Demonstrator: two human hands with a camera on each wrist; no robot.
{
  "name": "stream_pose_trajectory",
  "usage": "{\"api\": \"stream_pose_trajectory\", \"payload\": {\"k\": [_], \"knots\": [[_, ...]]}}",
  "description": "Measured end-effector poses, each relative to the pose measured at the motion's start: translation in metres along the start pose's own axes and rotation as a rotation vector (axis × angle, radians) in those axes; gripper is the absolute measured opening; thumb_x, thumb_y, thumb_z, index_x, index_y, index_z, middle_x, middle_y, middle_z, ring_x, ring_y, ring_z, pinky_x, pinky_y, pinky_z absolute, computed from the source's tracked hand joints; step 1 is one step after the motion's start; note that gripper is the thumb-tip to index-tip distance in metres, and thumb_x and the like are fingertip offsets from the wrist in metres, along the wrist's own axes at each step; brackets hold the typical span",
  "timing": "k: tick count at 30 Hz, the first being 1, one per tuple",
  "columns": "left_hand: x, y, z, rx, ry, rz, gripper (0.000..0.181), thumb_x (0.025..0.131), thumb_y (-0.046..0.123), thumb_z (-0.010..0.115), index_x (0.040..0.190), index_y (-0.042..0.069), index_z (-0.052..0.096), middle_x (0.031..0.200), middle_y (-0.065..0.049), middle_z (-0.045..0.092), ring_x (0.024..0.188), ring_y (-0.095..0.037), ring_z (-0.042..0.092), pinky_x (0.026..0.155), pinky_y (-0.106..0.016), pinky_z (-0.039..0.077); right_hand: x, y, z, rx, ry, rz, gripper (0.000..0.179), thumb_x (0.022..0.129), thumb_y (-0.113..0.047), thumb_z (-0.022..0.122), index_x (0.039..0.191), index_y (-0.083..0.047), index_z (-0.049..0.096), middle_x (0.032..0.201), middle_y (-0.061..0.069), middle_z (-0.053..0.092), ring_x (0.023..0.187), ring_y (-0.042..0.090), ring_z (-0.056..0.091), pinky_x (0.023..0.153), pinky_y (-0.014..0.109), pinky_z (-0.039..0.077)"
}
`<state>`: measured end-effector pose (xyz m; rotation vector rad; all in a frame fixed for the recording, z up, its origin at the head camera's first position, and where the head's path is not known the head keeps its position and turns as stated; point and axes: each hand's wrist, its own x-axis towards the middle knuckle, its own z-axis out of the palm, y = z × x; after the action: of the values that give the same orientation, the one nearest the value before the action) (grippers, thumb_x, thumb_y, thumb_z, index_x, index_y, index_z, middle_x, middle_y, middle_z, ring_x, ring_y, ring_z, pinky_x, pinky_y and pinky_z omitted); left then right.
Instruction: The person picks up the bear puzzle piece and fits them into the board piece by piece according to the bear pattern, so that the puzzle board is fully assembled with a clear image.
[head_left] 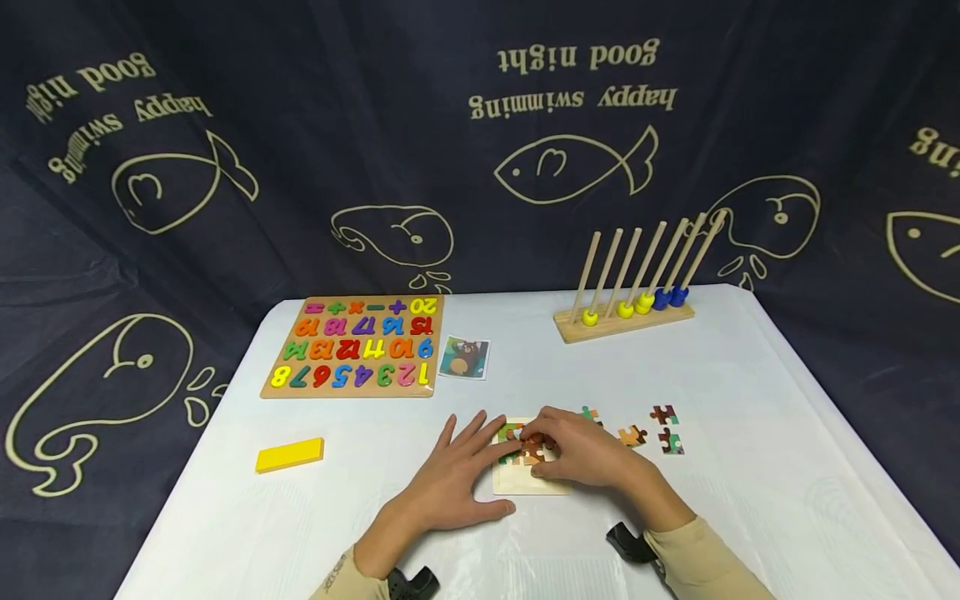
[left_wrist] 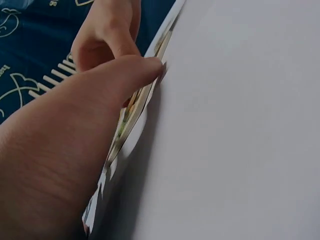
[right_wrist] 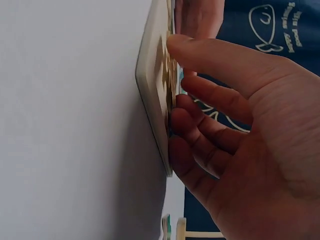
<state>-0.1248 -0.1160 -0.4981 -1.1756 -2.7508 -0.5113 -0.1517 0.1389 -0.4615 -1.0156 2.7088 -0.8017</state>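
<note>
Jigsaw board, lower centre of frame, part-filled, near rim exposed. Left hand lies spread, fingertips over its left side. Right hand bends over its right side; I cannot tell whether it pinches a piece. Judged step: seating pieces. Next move likely calls for alignment, then pressure. Loose pieces restrict the right; table below offers room.

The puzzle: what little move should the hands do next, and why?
Maybe the right hand should gently press down the puzzle pieces it touches. Its fingers are already at them, and the left hand reaches over the board, so it could help steady things.
</note>
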Motion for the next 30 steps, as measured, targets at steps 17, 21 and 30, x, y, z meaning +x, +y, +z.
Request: {"api": "stream_pose_trajectory", "payload": {"k": [17, 21, 30], "knots": [[0.0013, 0.0054, 0.0037, 0.094, -0.021, -0.016, 0.069, 0.087, 0.071, 0.044, 0.148, 0.041, 0.033, 0.156, -0.003, 0.026, 0.143, -0.031, 0.016, 0.108, -0.066, 0.01, 0.0029, 0.0003, 0.0031, 0.03, 0.078, 0.046, 0.026, 0.088, -0.02, 0.072, 0.111, -0.014, 0.063, 0.086, -0.007, 0.055, 0.074, 0.008, 0.052, 0.065, 0.026, 0.045], [0.0027, 0.0072, 0.0036, 0.093, -0.028, -0.031, 0.068, 0.087, 0.071, 0.043, 0.148, 0.042, 0.033, 0.156, -0.002, 0.025, 0.144, -0.031, 0.015, 0.108, -0.065, 0.009, 0.0038, 0.0011, 0.0027, 0.053, 0.101, 0.055, 0.028, 0.089, -0.015, 0.069, 0.115, -0.012, 0.059, 0.083, -0.007, 0.054, 0.07, 0.008, 0.05, 0.062, 0.027, 0.043], [0.0015, 0.0082, 0.0034, 0.083, -0.02, -0.041, 0.067, 0.087, 0.07, 0.045, 0.147, 0.041, 0.037, 0.156, -0.002, 0.027, 0.144, -0.031, 0.016, 0.108, -0.065, 0.01, 0.0045, 0.0026, 0.0066, 0.064, 0.112, 0.071, 0.029, 0.088, -0.015, 0.07, 0.115, -0.013, 0.06, 0.082, -0.005, 0.054, 0.07, 0.008, 0.049, 0.061, 0.026, 0.042]]}}
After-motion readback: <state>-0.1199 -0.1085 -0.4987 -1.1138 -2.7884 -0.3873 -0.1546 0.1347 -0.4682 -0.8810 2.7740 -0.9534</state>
